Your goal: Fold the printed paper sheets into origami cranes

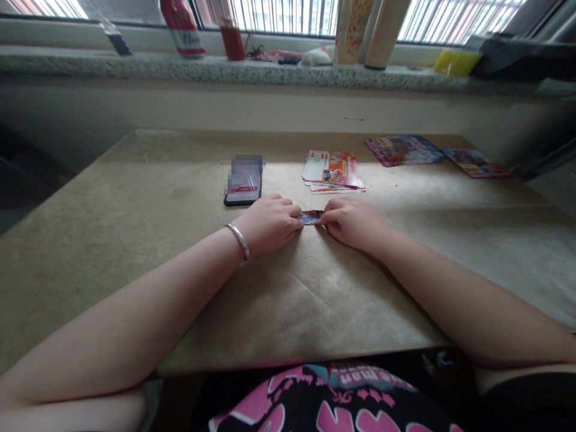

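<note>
A narrow piece of colourful printed paper (pixel 310 218) lies on the table between my two hands, its middle showing blue and reddish print. My left hand (pixel 274 224), with a silver bangle at the wrist, pinches its left end with bent fingers. At the other end, the fingertips of my right hand (pixel 353 222) are closed on the paper. Both ends are hidden under my fingers, and I cannot tell whether the piece is folded. Just behind the paper lies a loose pile of orange-and-white printed cards (pixel 333 170).
A phone (pixel 243 180) lies beyond my left hand. Colourful printed sheets (pixel 405 150) are stacked at the back right, with another stack (pixel 477 162) beside them. The table (pixel 135 210) meets a wall under a stone windowsill (pixel 270 73) holding bottles, a red cup and a yellow block.
</note>
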{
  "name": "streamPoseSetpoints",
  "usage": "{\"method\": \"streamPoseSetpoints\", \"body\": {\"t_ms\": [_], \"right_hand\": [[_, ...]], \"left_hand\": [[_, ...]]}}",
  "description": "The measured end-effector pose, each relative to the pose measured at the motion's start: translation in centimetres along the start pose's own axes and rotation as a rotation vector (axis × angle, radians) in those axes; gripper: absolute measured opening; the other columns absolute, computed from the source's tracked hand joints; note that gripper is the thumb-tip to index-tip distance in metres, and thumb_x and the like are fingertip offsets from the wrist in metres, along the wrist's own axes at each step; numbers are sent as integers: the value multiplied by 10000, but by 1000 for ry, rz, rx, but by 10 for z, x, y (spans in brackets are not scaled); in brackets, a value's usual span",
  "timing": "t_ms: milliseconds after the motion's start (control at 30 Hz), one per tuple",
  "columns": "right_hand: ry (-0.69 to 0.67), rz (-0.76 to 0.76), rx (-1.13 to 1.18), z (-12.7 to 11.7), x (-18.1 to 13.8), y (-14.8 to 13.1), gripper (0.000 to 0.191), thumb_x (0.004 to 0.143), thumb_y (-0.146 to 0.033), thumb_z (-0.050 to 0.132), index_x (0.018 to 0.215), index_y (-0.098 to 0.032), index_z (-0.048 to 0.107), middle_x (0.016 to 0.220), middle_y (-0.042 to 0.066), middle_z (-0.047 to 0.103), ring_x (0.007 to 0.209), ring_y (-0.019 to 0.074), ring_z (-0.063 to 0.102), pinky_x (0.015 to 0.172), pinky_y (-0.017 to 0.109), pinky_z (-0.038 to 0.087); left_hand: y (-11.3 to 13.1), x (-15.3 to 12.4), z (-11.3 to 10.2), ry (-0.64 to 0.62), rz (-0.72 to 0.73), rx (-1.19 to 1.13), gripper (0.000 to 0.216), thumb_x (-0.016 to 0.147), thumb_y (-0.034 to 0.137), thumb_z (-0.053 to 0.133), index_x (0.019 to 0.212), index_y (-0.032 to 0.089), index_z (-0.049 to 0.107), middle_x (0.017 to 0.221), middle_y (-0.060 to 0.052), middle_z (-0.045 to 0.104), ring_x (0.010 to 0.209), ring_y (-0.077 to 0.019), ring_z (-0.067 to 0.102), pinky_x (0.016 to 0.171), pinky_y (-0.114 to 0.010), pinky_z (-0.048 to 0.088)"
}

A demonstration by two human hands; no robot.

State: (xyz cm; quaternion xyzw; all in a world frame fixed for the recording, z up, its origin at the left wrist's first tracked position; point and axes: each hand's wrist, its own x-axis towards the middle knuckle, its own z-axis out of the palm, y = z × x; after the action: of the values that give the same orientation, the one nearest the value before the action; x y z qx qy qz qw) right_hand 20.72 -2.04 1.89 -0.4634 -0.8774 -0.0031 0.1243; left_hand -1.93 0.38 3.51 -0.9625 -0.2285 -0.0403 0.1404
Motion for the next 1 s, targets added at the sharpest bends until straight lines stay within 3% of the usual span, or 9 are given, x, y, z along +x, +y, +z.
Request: {"method": "streamPoseSetpoints", "body": {"t_ms": [200, 400, 600, 867, 1000], "right_hand": [[-3, -6, -3, -1, 0, 0, 262, 856, -207, 541, 960, -283, 770, 951, 22, 709, 856, 184, 619, 692, 294, 394], [0, -10, 71, 1, 1, 4, 280, 865, -200, 519, 958, -283, 769, 958, 27, 710, 863, 179, 627, 723, 288, 418], [11, -33, 65, 0, 1, 9, 255, 845, -198, 529, 958, -248, 752, 939, 31, 718, 849, 184, 628, 714, 285, 414], [-22, -119, -92, -10, 0, 7, 242, 876, -239, 526, 901, -265, 766, 926, 22, 725, 825, 190, 621, 690, 303, 382], [-33, -101, -64, -12, 1, 10, 252, 861, -223, 543, 908, -296, 780, 913, 8, 725, 811, 181, 628, 689, 301, 395]], "left_hand": [[9, 2, 8, 43, -53, -9, 212, 881, 210, 498, 870, 148, 701, 906, -78, 689, 817, -201, 621, 717, -331, 448], [8, 0, 13, 87, -60, -35, 291, 887, 228, 514, 1134, 228, 669, 939, -59, 675, 827, -186, 600, 699, -308, 446], [11, 2, 10, 30, -68, -26, 233, 871, 210, 529, 1032, 198, 698, 932, -77, 650, 849, -196, 581, 693, -305, 448], [14, 5, 8, 10, -78, -29, 238, 878, 203, 520, 1033, 194, 700, 978, -77, 656, 855, -204, 583, 662, -310, 442], [13, 5, 7, 12, -92, -51, 248, 875, 201, 521, 1035, 206, 710, 974, -75, 659, 861, -199, 584, 674, -306, 449]]}}
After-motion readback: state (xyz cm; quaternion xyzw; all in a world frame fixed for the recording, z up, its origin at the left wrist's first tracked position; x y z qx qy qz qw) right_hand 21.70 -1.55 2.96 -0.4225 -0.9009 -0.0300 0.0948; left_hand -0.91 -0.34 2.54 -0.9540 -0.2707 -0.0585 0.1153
